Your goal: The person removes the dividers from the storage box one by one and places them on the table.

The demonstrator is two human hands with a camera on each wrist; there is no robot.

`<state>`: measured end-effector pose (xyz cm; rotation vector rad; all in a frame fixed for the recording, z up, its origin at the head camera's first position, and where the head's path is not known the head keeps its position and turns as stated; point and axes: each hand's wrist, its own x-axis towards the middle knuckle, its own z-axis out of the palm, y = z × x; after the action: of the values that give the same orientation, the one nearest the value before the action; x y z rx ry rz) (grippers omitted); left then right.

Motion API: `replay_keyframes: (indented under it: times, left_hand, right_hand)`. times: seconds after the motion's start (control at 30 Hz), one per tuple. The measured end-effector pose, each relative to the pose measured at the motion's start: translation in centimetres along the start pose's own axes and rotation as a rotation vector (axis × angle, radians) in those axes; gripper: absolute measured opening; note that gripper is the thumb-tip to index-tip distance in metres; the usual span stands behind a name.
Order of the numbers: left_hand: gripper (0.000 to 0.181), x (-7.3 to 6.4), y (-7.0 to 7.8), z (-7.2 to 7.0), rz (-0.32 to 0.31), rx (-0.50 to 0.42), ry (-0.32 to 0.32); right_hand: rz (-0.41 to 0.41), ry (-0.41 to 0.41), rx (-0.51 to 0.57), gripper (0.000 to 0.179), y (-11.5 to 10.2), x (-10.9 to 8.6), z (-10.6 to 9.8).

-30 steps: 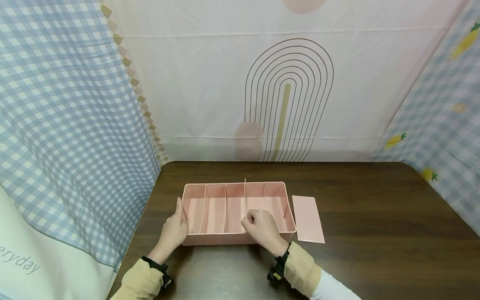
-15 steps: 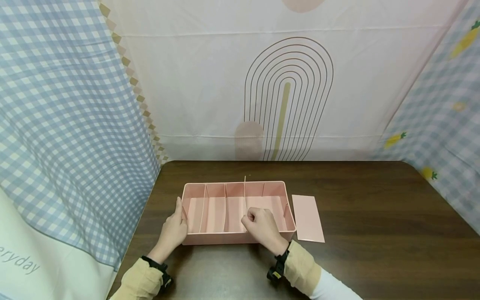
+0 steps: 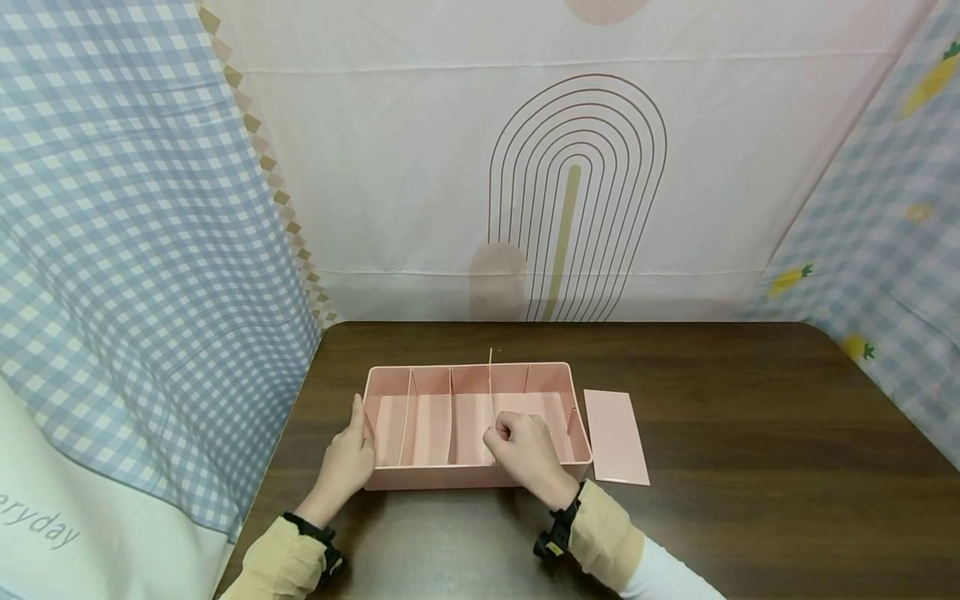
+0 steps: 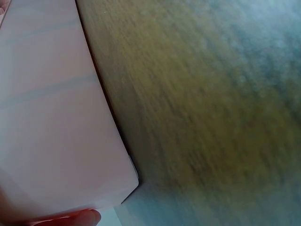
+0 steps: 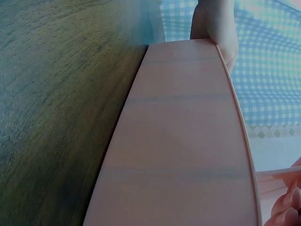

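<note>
A long pink organizer box [image 3: 435, 477] with upright dividers lies before me on the table. In the head view my left hand [image 3: 347, 460] is at its left end, the index finger straight along the outside of the end wall. My right hand [image 3: 523, 448] pinches the near end of a thin pink divider [image 3: 491, 386], whose far end stands above the back rim. Seen from the right wrist, the curled fingers [image 5: 288, 207] hold that divider [image 5: 277, 171] just past the front rim. Two more dividers to the left sit low between the walls.
A flat pink panel [image 3: 617, 437] lies on the dark wooden table [image 3: 765, 450], just right of the box. Patterned cloths [image 3: 405, 167] hang behind the table and on both sides. Black camera straps [image 3: 557, 533] circle both wrists.
The divider's far end has risen a little further above the back rim, and my right hand has lifted slightly with it. The left hand and the box keep their places.
</note>
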<state>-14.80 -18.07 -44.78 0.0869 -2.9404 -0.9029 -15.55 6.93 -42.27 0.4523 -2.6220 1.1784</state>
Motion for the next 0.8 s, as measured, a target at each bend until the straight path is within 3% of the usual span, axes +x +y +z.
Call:
replay_keyframes:
  times: [0.8]
  left_hand:
    - [0.054, -0.03, 0.00, 0.10, 0.014, -0.003, 0.022]
  right_hand:
    - [-0.034, 0.018, -0.001, 0.031, -0.87, 0.26, -1.00]
